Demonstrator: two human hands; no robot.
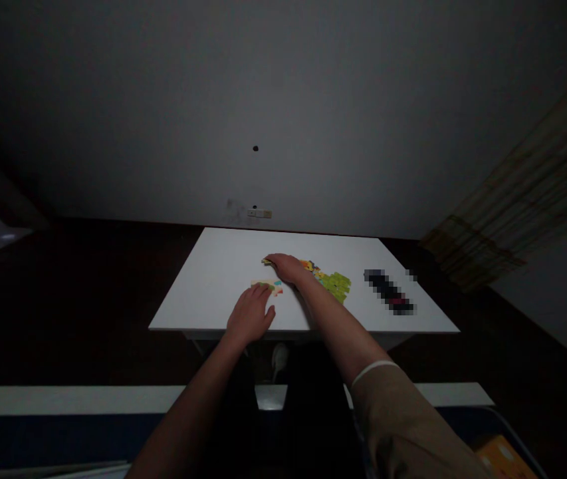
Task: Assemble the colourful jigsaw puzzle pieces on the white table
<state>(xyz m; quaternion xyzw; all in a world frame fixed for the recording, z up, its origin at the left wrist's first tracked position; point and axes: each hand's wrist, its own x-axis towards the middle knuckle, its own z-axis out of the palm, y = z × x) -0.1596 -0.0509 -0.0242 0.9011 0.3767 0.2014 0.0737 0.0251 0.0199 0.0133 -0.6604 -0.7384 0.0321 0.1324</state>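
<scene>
Flat on the white table, my left hand (250, 313) has its fingers stretched out and the thumb apart. Its fingertips rest on a small group of pale jigsaw puzzle pieces (277, 288) with green, blue and red print. My right hand (286, 266) reaches further across, its fingers curled down and closed at a yellowish puzzle piece (265, 261). A larger joined patch of green puzzle pieces (338, 285) lies to the right, partly covered by my right forearm. Orange and yellow pieces (309, 265) show just beyond my right wrist.
A dark, pixelated object (387, 291) lies on the right part of the white table (203, 293). Behind the table stands a grey wall with a socket (259, 213). A curtain (492, 233) hangs at the right. An orange item (505, 459) is at the bottom right.
</scene>
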